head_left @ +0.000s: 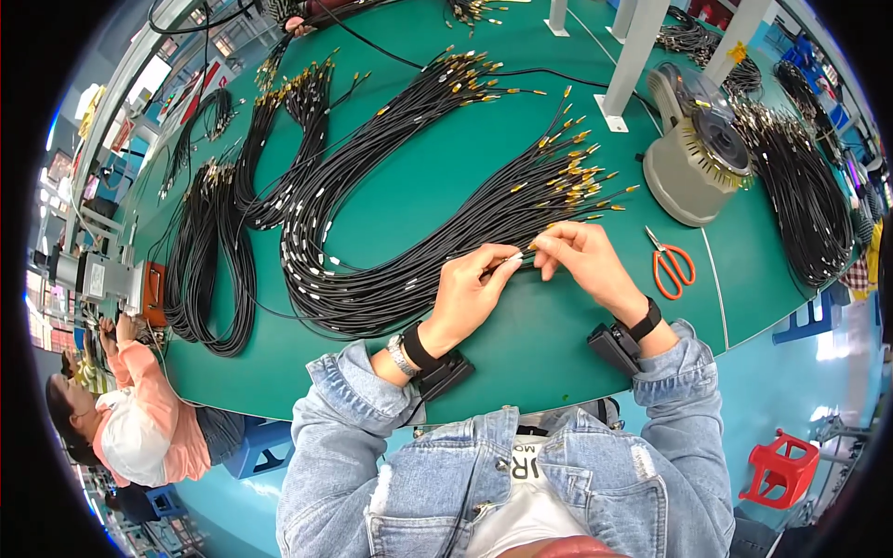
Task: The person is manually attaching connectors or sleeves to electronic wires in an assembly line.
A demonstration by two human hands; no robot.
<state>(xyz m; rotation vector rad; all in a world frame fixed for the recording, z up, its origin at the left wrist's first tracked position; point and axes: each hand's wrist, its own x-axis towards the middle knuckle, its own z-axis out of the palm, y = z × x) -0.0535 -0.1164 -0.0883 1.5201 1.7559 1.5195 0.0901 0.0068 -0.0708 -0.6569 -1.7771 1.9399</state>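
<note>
Near the table's front edge my left hand [473,290] pinches a black cable just behind its connector, at a small white sleeve [515,257]. Close beside it, the thumb and fingers of my right hand [581,262] are closed on the cable's gold-coloured tip [533,247]. Right behind both hands lies a large U-shaped bundle of black cables [391,290], its gold connector ends fanned out on the right. White tags show along the bundle's left bend. Where the held cable runs past my left hand is hard to make out.
Orange-handled scissors [672,264] lie right of my hands. Behind them stands a grey round machine [693,158] beside a metal post [634,70]. More cable bundles [209,265] lie left, with others [800,195] far right. A person in pink [139,409] sits left; a red stool [781,468] stands right.
</note>
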